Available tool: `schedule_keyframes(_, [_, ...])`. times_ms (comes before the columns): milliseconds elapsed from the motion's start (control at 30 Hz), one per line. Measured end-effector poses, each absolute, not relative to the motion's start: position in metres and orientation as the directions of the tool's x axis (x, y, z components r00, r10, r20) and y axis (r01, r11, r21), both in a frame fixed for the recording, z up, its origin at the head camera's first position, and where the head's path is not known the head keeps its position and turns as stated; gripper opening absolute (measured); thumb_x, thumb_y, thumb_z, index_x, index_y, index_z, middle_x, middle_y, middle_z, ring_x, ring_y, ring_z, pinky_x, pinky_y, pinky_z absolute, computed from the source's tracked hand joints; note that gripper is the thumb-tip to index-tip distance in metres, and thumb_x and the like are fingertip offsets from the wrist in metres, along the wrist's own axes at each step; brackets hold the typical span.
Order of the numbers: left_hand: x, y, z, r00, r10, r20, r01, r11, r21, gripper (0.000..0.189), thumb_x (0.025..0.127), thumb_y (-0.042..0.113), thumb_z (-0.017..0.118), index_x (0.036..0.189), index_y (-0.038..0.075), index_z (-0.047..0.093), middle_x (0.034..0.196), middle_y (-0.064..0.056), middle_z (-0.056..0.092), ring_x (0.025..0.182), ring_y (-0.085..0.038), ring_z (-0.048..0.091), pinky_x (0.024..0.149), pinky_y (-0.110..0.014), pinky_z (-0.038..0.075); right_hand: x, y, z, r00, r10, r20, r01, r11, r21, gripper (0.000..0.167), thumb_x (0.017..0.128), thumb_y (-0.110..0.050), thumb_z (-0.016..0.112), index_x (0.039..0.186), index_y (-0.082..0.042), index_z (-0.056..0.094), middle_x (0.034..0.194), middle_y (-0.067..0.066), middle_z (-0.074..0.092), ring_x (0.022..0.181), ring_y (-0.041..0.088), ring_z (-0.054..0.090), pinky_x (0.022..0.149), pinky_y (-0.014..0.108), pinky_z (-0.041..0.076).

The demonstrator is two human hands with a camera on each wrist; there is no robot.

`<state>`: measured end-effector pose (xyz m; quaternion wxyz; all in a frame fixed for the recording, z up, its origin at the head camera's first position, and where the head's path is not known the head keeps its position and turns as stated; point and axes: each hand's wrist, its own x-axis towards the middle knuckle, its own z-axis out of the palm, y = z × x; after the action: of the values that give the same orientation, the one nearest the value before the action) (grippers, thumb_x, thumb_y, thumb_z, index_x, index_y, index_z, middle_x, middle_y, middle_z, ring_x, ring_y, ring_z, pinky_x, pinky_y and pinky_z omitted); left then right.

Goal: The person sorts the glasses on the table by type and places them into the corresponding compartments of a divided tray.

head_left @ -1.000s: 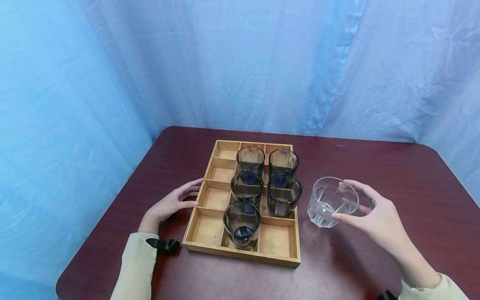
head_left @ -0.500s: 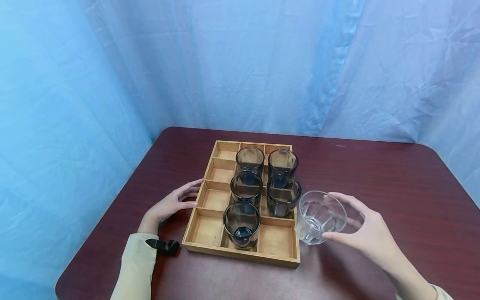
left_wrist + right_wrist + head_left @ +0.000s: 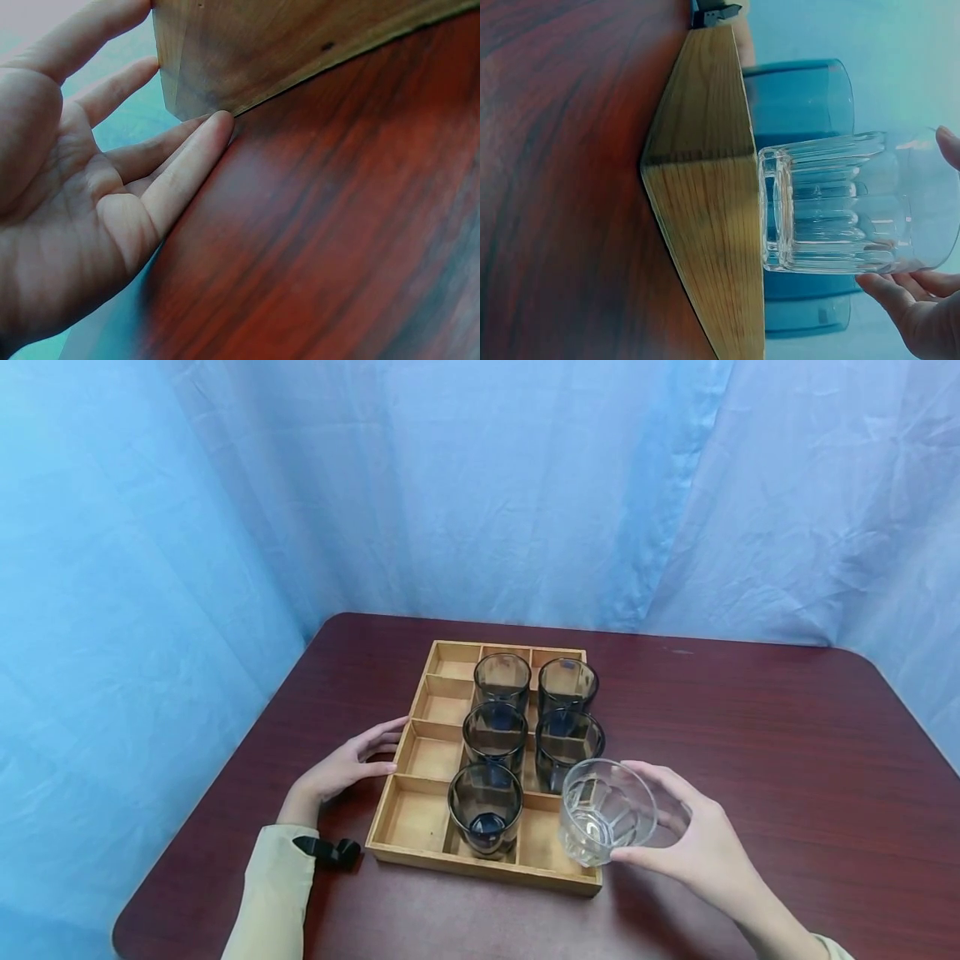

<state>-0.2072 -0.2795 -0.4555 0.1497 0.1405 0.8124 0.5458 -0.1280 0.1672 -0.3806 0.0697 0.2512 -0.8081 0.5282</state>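
A clear faceted glass (image 3: 606,814) is held upright near its rim by my right hand (image 3: 693,835), thumb on the near side and fingers on the far side. In the head view it overlaps the front right compartment of a wooden divided tray (image 3: 480,875); in the right wrist view the glass base (image 3: 772,210) appears level with the tray's top edge. My left hand (image 3: 348,767) rests against the tray's left side, its fingers extended; the left wrist view shows fingertips (image 3: 219,124) at the wooden wall. Several dark tinted glasses (image 3: 486,810) stand in the middle and right columns.
The tray lies on a dark red-brown table (image 3: 750,718). Its left column of compartments (image 3: 431,756) holds no glasses. A pale blue curtain (image 3: 495,493) hangs behind and to the sides. A black strap (image 3: 326,850) sits at the left wrist.
My right hand has carried the clear glass left and toward me, from beside the tray to over its front right compartment. The left hand and the tray have stayed in place.
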Motion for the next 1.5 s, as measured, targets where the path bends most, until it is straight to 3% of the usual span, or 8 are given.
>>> schedule_keyframes(267, [-0.207,-0.279,-0.454,-0.918,0.386,-0.095,0.059,0.367,0.928,0.072,0.093,0.02,0.066,0.154,0.023,0.028,0.152,-0.018,0.037,0.135,-0.039,0.041,0.108,-0.057,0.035,-0.128,0.156,-0.382,-0.853,-0.364,0.373,-0.482,0.277,-0.831,0.088,0.057,-0.003,0.092,0.135,-0.007,0.051,0.131,0.004,0.059,0.121,-0.003,0.056,0.089,0.018,0.051])
schedule_keyframes(600, [-0.208,-0.277,-0.456,-0.915,0.393,-0.095,0.059,0.363,0.93,0.072,0.093,0.019,0.066,0.154,0.024,0.028,0.153,-0.017,0.037,0.135,-0.039,0.041,0.108,-0.056,0.036,-0.124,0.146,-0.386,-0.884,-0.34,0.32,-0.43,0.326,-0.842,0.087,0.059,-0.012,0.093,0.135,-0.014,0.053,0.131,0.003,0.058,0.122,-0.007,0.052,0.091,0.011,0.047])
schedule_keyframes(1500, [-0.208,-0.276,-0.455,-0.912,0.402,-0.086,0.068,0.353,0.933,0.072,0.092,0.019,0.066,0.153,0.023,0.029,0.151,-0.018,0.038,0.134,-0.038,0.042,0.107,-0.055,0.036,-0.127,0.141,-0.404,-0.89,-0.346,0.297,-0.422,0.375,-0.826,0.082,0.06,-0.022,0.093,0.132,-0.011,0.056,0.126,0.005,0.061,0.115,-0.012,0.054,0.087,0.013,0.05])
